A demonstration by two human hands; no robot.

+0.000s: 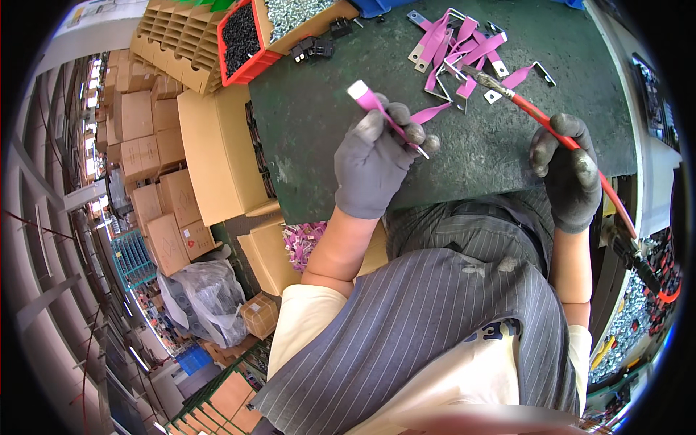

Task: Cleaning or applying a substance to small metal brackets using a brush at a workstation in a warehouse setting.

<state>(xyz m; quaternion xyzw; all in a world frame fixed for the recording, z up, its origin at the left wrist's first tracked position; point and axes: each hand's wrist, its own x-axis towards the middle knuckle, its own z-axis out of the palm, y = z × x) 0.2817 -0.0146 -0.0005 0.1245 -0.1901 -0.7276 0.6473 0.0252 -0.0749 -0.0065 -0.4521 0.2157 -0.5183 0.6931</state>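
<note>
My gloved left hand (377,159) is closed around a pink-sleeved busbar (373,104) with a bare silvery end pointing up and away. A second pink strip (431,113) shows beyond its fingers; whether the hand also grips it I cannot tell. My gloved right hand (569,170) has its fingers curled round a long red rod-like tool (538,114). That tool's worn, pale metal tip points toward a loose pile of bent pink busbars (464,47) with bare, holed ends. The pile lies at the far side of the dark green worktable (312,130).
A red bin of black parts (243,40) and a box of silvery screws (297,16) stand at the far left. Black fittings (312,49) lie beside them. An open carton (214,156) adjoins the table's left edge; below it, another box holds small pink parts (303,243).
</note>
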